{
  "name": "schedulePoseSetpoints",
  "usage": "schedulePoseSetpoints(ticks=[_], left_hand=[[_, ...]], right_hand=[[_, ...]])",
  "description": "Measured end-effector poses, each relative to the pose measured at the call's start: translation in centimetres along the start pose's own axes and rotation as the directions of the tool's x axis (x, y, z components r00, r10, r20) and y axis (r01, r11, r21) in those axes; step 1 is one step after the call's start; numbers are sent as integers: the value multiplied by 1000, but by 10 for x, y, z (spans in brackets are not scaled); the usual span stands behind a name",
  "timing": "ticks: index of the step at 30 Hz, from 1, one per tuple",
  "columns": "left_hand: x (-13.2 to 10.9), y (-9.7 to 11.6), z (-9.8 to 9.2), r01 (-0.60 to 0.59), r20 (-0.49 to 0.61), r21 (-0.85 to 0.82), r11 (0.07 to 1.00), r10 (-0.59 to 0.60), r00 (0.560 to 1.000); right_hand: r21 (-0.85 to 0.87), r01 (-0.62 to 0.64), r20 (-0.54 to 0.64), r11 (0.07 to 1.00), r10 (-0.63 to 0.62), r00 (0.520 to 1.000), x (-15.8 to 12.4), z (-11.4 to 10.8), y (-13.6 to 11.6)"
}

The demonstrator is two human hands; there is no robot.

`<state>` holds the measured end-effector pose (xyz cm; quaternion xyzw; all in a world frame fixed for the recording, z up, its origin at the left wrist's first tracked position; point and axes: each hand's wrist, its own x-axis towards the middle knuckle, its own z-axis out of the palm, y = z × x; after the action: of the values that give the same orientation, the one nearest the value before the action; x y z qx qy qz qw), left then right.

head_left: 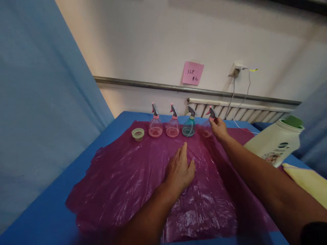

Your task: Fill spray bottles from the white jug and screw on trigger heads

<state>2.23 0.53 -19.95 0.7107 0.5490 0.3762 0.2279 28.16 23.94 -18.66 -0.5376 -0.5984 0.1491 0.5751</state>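
My right hand [219,128] grips the neck of a clear spray bottle [206,131] with a pink collar, at the right end of a row. To its left stand a teal spray bottle [188,128] and two clear ones with pink collars, the middle one [173,128] and the leftmost one [155,128], each holding some liquid at the bottom. My left hand [181,166] is held over the purple plastic sheet [122,177], below the teal bottle, its fingers apart and nothing in it. A small greenish round tub [138,134] sits left of the row.
A large cream jug [277,143] with a green opening stands at the right, near a yellow cloth [306,182]. Blue covering [58,194] shows around the sheet. Behind are a radiator [258,112], a wall rail, cables and a pink note [193,73]. A blue curtain [46,85] hangs left.
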Motion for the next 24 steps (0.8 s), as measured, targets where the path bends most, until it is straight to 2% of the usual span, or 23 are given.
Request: schedulePoseSetpoints(ticks=[6, 8, 11, 14, 17, 20, 24], left_hand=[[0, 1, -1, 7, 33, 12, 1000, -7, 999], [1, 1, -1, 12, 30, 18, 1000, -13, 999], [2, 1, -1, 16, 20, 18, 1000, -16, 1000], [2, 3, 0, 21, 21, 20, 1000, -21, 1000], [1, 4, 2, 7, 28, 17, 1000, -8, 1000], [0, 5, 4, -15, 25, 13, 1000, 15, 1000], [-1, 4, 4, -22, -3, 6, 1000, 22, 1000]], right_hand=[[19, -48, 5, 999, 48, 999, -2, -2, 7], [7, -59, -25, 998, 59, 998, -6, -5, 6], [-25, -60, -131, 998, 56, 990, -25, -13, -1], [-48, 29, -174, 998, -37, 984, -49, -17, -17], [-17, 136, -59, 991, -136, 989, -59, -7, -38], [47, 58, 87, 997, -61, 994, -49, 15, -53], [47, -30, 151, 998, 22, 988, -25, 47, -58]])
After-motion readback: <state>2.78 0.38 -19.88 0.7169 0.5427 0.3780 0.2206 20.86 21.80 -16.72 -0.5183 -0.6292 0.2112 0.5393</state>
